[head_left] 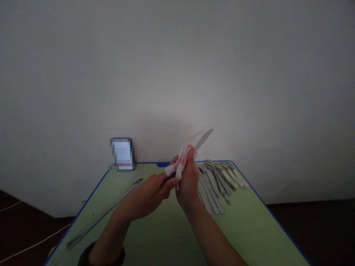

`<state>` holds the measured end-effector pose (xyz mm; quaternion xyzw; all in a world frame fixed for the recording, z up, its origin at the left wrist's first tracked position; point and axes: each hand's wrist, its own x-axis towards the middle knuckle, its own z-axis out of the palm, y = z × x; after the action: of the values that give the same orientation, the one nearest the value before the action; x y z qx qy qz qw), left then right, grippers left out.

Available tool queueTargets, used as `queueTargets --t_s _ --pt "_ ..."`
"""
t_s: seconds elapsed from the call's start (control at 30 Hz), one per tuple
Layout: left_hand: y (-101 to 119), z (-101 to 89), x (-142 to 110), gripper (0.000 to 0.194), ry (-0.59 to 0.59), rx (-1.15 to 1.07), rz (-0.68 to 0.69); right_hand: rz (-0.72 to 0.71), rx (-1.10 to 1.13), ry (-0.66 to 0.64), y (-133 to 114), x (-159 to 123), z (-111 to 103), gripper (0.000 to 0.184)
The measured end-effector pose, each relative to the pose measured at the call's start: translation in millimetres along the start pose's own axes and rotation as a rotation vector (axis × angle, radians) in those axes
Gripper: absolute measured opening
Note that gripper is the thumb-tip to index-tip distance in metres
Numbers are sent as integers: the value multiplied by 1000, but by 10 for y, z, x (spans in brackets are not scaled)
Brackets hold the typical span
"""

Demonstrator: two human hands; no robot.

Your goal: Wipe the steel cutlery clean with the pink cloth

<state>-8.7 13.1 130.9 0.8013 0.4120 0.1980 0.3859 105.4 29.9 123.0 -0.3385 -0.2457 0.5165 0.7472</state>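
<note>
By the table's (155, 236) far edge, we see bunched, soft pink-and-white cloth (184, 159) around a smooth metal knife (204, 138) (blade slim, grey, tapering); the right hand (189, 173) clasps the cloth, the left hand's (156, 190) fingers pinch the half-hidden handle.

Dim plain wall (177, 66), dark floor (305, 229), blue-edged green table (155, 236)

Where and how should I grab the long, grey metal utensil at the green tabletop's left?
Probably mid-shaft, pinching the long, grey metal utensil from above and its left: its slanted shaft lies exposed, with the bare left hand near its far end.
</note>
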Motion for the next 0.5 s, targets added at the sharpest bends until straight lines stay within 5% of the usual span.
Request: queueTargets --t_s 0.2,0.5 --pt "15 38 43 34 31 -112 1 -10 -12 -18 24 -29 -7 44" --pt "-41 63 0 38 -70 -487 22 -15 76 15 -33 -54 41 42"
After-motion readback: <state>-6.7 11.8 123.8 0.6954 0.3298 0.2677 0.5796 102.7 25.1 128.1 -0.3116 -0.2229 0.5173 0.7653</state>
